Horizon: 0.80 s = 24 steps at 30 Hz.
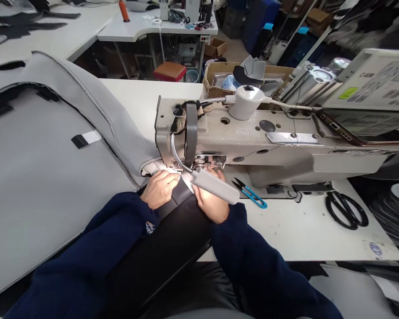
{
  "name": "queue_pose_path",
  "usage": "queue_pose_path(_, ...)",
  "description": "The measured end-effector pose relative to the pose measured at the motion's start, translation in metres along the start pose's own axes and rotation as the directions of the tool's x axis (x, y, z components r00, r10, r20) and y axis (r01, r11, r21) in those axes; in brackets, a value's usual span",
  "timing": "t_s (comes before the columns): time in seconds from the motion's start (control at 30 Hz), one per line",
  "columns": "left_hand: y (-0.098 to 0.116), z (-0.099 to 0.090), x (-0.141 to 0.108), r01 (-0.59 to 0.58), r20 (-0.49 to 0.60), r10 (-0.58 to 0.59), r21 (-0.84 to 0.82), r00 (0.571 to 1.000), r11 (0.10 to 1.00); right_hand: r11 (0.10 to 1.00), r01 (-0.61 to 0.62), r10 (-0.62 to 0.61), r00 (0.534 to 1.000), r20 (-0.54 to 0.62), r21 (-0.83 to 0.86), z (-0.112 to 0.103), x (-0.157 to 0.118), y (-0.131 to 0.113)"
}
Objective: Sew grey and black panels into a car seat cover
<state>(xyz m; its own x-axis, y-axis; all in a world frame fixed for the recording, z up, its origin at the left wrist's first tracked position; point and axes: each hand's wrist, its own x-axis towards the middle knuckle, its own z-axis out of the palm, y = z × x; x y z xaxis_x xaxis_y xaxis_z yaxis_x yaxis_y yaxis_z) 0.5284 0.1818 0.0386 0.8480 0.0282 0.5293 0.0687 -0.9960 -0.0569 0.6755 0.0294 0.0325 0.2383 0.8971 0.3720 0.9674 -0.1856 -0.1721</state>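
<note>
My left hand is closed, its fingers bunched on the edge of a large sewn cover, left of the sewing machine's presser foot. The cover is grey mesh with a smooth black section lying towards me. My right hand rests on the black section, right of the needle area, fingers stretched forward and apart from the left hand. A grey lamp head hides part of it. The sewing machine stands directly beyond both hands; its needle point is hard to make out.
Blue thread snips and black-handled scissors lie on the white table to the right. A phone rests on the machine. Behind it stands a cardboard box of cut pieces. A red-topped stool is farther back.
</note>
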Motion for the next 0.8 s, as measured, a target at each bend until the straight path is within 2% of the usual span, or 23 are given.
queue_pose_path(0.07,0.002,-0.002,0.001,0.038,0.047,-0.040,0.036,0.998,0.999,0.965,0.197,-0.205,0.978,0.031,0.174,-0.003,-0.004,-0.012)
queue_pose_path(0.13,0.004,-0.005,0.002,0.089,0.098,-0.097,0.079,0.990,0.993,0.866,0.377,-0.417,0.907,0.060,0.330,-0.002,-0.008,-0.022)
queue_pose_path(0.2,0.007,-0.006,0.003,0.136,0.145,-0.149,0.100,0.978,0.986,0.805,0.446,-0.512,0.855,0.081,0.391,0.002,-0.010,-0.028)
queue_pose_path(0.33,0.011,-0.005,0.009,0.199,0.225,-0.214,0.089,0.951,0.976,0.826,0.416,-0.496,0.856,0.141,0.381,0.009,-0.013,-0.028)
queue_pose_path(0.47,0.014,-0.004,0.017,0.271,0.309,-0.286,0.093,0.907,0.958,0.821,0.426,-0.506,0.852,0.136,0.380,0.010,-0.012,-0.023)
queue_pose_path(0.53,0.015,-0.005,0.019,0.310,0.338,-0.323,0.093,0.884,0.946,0.777,0.495,-0.569,0.817,0.098,0.389,0.009,-0.012,-0.024)
queue_pose_path(0.67,0.016,-0.006,0.022,0.350,0.358,-0.365,0.107,0.860,0.930,0.623,0.665,-0.740,0.671,0.034,0.411,0.008,-0.015,-0.031)
queue_pose_path(0.7,0.017,-0.006,0.022,0.355,0.363,-0.369,0.109,0.855,0.929,0.614,0.679,-0.752,0.658,0.035,0.403,0.009,-0.015,-0.034)
queue_pose_path(0.8,0.016,-0.005,0.023,0.376,0.390,-0.389,0.114,0.834,0.920,0.641,0.676,-0.734,0.678,0.033,0.365,0.014,-0.015,-0.040)
